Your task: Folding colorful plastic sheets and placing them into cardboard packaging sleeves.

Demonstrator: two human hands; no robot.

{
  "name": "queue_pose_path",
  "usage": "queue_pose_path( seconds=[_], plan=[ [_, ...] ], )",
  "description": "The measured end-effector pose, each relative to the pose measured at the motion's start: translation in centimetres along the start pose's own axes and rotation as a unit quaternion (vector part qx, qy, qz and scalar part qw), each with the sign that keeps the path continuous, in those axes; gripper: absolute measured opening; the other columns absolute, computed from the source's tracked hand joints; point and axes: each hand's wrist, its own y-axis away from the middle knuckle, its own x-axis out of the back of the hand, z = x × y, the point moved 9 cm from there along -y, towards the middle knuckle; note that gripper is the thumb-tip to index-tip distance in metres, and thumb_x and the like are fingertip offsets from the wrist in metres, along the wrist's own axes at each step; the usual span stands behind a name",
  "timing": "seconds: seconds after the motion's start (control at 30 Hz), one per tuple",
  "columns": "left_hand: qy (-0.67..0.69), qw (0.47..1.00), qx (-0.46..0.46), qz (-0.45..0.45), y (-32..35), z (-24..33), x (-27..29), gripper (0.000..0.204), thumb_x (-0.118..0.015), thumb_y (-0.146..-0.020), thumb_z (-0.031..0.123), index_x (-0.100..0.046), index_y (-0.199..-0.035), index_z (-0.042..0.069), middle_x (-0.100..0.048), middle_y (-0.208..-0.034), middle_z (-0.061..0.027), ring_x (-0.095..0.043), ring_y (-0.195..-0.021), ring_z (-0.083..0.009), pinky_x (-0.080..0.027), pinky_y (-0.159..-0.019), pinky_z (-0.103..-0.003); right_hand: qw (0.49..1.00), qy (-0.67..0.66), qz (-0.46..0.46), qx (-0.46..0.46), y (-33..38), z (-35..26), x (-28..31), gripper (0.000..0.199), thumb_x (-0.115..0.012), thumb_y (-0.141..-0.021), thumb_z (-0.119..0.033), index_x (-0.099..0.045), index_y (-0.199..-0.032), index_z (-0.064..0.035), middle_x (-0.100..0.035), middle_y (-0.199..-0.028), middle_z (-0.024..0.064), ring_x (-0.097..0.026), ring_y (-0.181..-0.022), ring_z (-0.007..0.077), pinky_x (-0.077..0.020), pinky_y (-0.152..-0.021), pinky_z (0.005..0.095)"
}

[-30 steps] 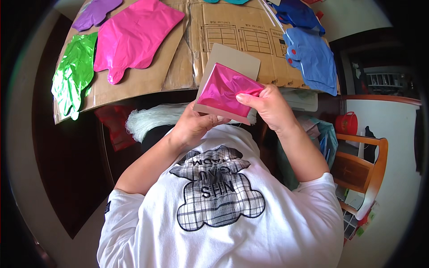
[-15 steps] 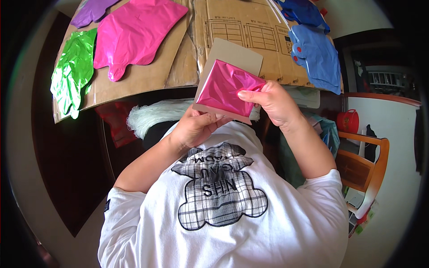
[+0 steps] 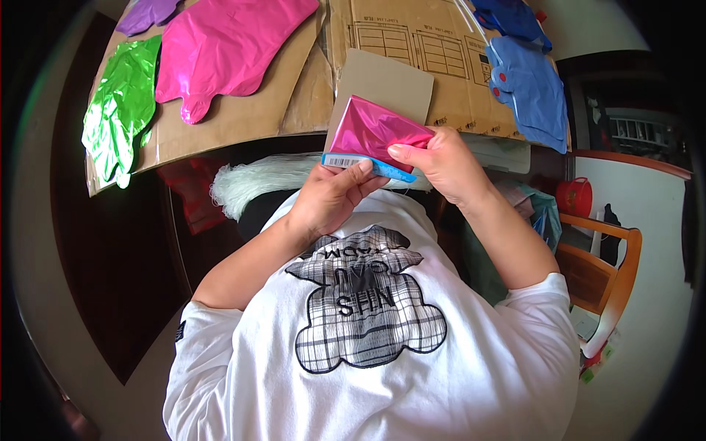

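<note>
Just beyond my chest I hold a folded pink foil balloon (image 3: 371,128) against a grey-brown backing card (image 3: 388,77). A blue strip with a barcode (image 3: 382,170) crosses the near edge of the card and overlaps the pink foil. My left hand (image 3: 329,197) is closed on this strip at the card's near left, its thumb on top and fingers beneath. On the right side, my right hand (image 3: 445,165) pinches the folded foil and card, thumb on the pink surface. The right fingers are mostly hidden underneath.
Cardboard sheets (image 3: 309,92) cover the table ahead. On them lie a flat pink foil balloon (image 3: 228,51), green (image 3: 121,95) and purple (image 3: 147,16) foil pieces, and blue ones (image 3: 526,92) at right. White strands (image 3: 257,180) hang below the edge. A wooden chair (image 3: 588,275) stands right.
The card's near flap has been folded up over the pink foil, so its blue printed side now shows. My left thumb has moved onto it. My right hand keeps its hold.
</note>
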Motion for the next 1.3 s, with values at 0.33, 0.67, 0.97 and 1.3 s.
queue_pose_path(
  seconds=[0.33,0.67,0.97,1.3],
  plan=[
    [-0.046,0.994,-0.05,0.081,-0.7,0.7,0.6,0.013,-0.055,-0.097,0.011,-0.064,-0.106,0.006,-0.068,-0.101,-0.0056,-0.066,-0.093,-0.0164,-0.055,-0.086,-0.033,0.913,0.346,0.107,0.187,0.4,-4.7,0.5,0.026,-0.073,-0.08,-0.019,-0.067,-0.099,-0.0033,-0.064,-0.087,0.0099,-0.063,-0.075,0.021,-0.0489,-0.066,0.0326],
    [-0.034,0.991,-0.043,0.123,-0.3,1.4,0.4,0.017,-0.055,-0.096,0.013,-0.06,-0.11,0.004,-0.067,-0.103,-0.0072,-0.065,-0.09,-0.0166,-0.055,-0.082,-0.034,0.638,0.596,-0.148,0.465,-1.7,-5.9,-5.7,0.056,-0.057,-0.09,-0.039,-0.045,-0.139,-0.0156,-0.038,-0.149,0.0069,-0.03,-0.14,0.0279,-0.0228,-0.115,0.048],
    [-0.005,0.991,0.003,0.131,-0.2,1.5,0.7,0.018,-0.053,-0.098,0.013,-0.057,-0.113,0.005,-0.065,-0.103,-0.0067,-0.065,-0.092,-0.0189,-0.055,-0.085,-0.039,0.607,0.592,-0.265,0.459,-3.8,-3.8,-6.7,0.069,-0.041,-0.093,-0.057,-0.027,-0.15,-0.0207,-0.022,-0.157,0.0067,-0.02,-0.144,0.0299,-0.0134,-0.117,0.0524],
    [-0.055,0.984,-0.008,0.169,-0.3,1.8,1.0,0.022,-0.055,-0.097,0.012,-0.055,-0.117,0.006,-0.064,-0.108,-0.0074,-0.065,-0.094,-0.0194,-0.058,-0.081,-0.038,0.599,0.608,-0.269,0.445,-3.7,-4.1,-7.0,0.07,-0.044,-0.092,-0.053,-0.027,-0.149,-0.0183,-0.023,-0.157,0.0103,-0.019,-0.145,0.0307,-0.0112,-0.117,0.0527]
  ],
)
